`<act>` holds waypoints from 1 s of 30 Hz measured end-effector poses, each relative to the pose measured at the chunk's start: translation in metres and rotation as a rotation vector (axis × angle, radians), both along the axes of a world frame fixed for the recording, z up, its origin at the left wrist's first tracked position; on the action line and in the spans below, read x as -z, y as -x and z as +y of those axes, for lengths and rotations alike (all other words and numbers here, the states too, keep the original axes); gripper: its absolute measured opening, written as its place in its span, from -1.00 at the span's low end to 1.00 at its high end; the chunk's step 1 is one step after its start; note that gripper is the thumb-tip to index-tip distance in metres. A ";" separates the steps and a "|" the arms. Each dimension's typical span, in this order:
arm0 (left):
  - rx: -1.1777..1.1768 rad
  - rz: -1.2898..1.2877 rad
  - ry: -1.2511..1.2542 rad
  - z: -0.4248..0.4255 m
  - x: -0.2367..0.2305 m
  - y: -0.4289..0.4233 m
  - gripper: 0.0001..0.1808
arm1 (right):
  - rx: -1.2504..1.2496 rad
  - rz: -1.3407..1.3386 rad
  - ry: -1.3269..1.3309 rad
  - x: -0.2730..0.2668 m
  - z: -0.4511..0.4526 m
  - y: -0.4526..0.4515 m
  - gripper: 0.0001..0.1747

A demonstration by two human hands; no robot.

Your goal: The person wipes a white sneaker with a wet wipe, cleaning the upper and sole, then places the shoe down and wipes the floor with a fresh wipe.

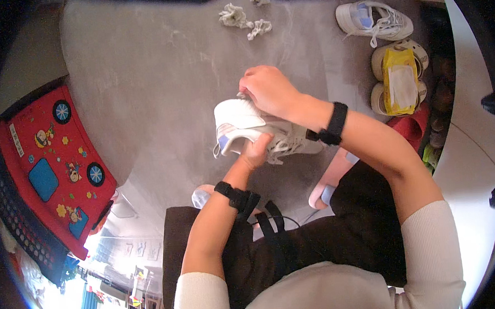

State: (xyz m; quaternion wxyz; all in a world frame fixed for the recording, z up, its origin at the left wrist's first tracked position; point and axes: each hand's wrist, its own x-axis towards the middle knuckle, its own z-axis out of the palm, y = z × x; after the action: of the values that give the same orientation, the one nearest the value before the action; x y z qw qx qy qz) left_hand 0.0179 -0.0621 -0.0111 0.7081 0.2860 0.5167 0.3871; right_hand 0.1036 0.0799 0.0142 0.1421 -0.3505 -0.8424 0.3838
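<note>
A white lace-up sneaker (238, 117) is held up before me, tilted on its side with its heel to the left. My left hand (257, 150) grips it at the ankle opening, the thumb outside and the other fingers hidden within or behind the shoe. Over the sole edge, my right hand (267, 88) pinches a small whitish scrap, probably a wipe, against the shoe; most of that scrap is hidden by the fingers. White laces (283, 148) hang loose on the sneaker's lower side.
Several crumpled wipes (240, 18) lie on the grey floor (151, 75). At the upper right sits the other white sneaker (375, 21), beside cream clogs (379, 63) bearing a yellow wipes packet (400, 81). A red toy storage box (54, 160) stands left.
</note>
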 end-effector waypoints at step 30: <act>-0.082 -0.099 0.176 -0.008 0.006 -0.004 -0.62 | -0.050 0.005 0.092 -0.010 0.002 -0.011 -0.94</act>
State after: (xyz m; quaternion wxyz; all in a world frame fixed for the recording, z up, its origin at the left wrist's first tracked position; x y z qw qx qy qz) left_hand 0.0223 -0.0697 -0.0175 0.7388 0.1819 0.5243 0.3825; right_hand 0.1149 0.0822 0.0244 0.1184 -0.3346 -0.8319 0.4266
